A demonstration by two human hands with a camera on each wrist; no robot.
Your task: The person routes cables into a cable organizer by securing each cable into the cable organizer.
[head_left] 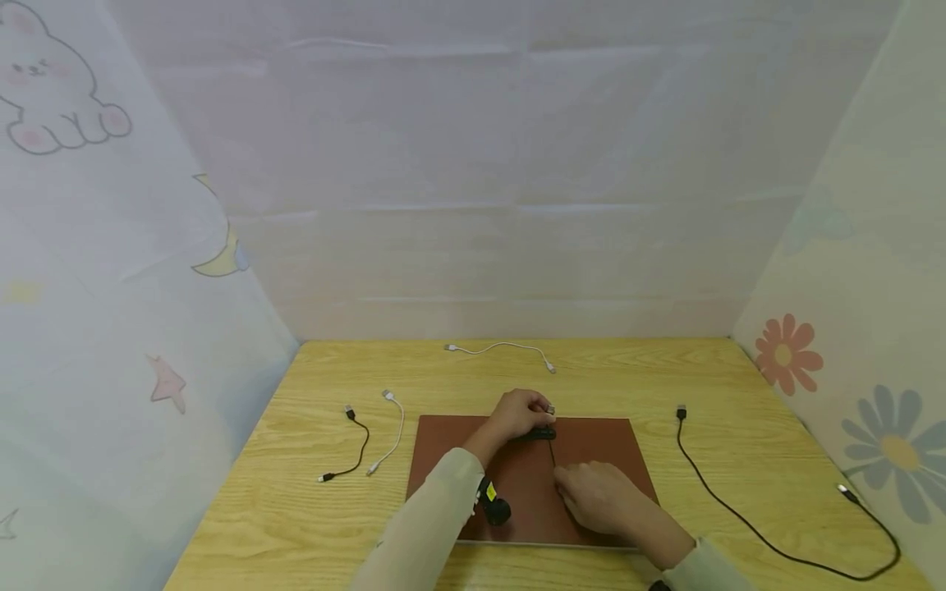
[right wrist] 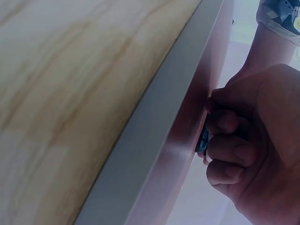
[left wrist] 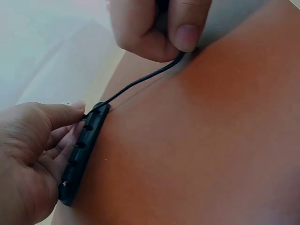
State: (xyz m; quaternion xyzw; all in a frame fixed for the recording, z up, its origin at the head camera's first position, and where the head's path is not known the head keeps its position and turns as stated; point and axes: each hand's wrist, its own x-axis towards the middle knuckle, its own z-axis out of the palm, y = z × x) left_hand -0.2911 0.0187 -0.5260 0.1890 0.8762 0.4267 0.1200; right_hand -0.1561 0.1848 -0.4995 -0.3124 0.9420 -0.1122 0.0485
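A brown board [head_left: 599, 443] lies on the wooden table, and a black cable organizer [left wrist: 83, 143] with several slots sits near its far edge. My left hand [head_left: 517, 414] is at the organizer, its thumb and fingers pinching a thin black cable [left wrist: 136, 83] at the end slot. The cable's metal plug [head_left: 550, 409] pokes out beyond the left fingers. From there the cable runs toward me to my right hand [head_left: 597, 497], which grips it between thumb and curled fingers low over the board. The cable's other end is hidden in the right hand.
Left of the board lie a short black cable [head_left: 365, 444] and a white cable [head_left: 401, 423]. Another white cable [head_left: 506, 344] lies at the table's back. A long black cable [head_left: 717, 497] curves along the right side. Patterned sheets [head_left: 517, 205] stand behind and at both sides.
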